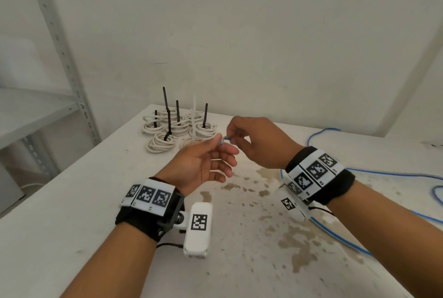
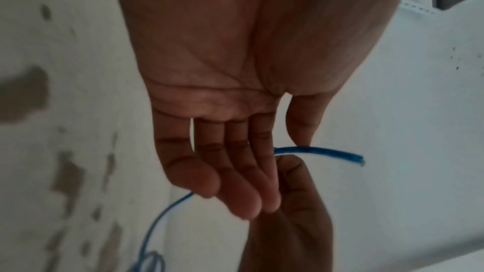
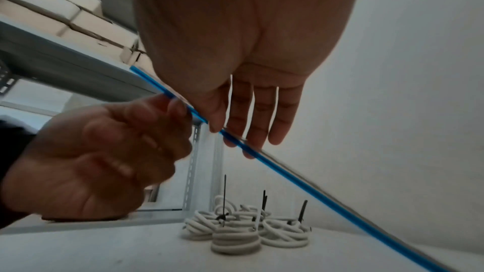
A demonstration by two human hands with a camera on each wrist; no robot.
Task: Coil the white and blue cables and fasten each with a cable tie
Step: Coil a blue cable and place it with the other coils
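Blue cable (image 3: 275,170) is pinched near its free end by the left hand (image 1: 203,165) and right hand (image 1: 259,141), seemingly so coiling can be started, while white coils (image 1: 177,129) sit already tied.

The white table (image 1: 96,201) has brown stains. A bunch of white cable coils (image 1: 177,129) with black ties sits at the back. A loose blue cable (image 1: 347,237) lies on the right side.

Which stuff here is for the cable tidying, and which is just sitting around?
For the job:
blue cable, pinched by left hand and right hand
white cable coils, already tied
black cable ties

Just sitting around:
metal shelf
cardboard boxes
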